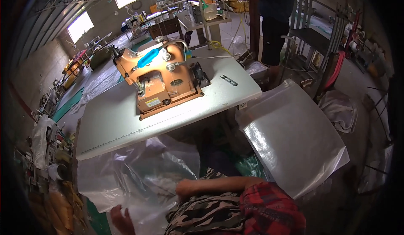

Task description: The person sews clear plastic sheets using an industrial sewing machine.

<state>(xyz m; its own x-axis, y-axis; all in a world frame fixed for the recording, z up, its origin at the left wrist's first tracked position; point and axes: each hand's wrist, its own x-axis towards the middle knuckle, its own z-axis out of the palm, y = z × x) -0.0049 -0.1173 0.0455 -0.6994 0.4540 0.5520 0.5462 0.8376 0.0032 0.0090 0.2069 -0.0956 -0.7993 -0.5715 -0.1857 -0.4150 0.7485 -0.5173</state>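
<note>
A clear plastic sheet (143, 163) hangs crumpled below the table's front edge and spreads toward my lap. My right hand (185, 188) reaches across from the right, its fingers curled at the sheet's edge and partly hidden. Lower left, at the sheet's near side, my left hand (122, 220) has its fingers apart, with nothing visible in it. An orange sewing machine (164, 77) with a blue part on top stands on the white table (109, 121). To its right lie small thread snips (229, 80).
A stack of clear plastic sheets (294, 138) lies right of the table. Beyond it, a person (275, 16) in dark clothes stands near a metal rack (313, 39). Another worktable (206, 22) is at the back. Clutter lines the left wall. Camouflage cloth (210, 214) covers my lap.
</note>
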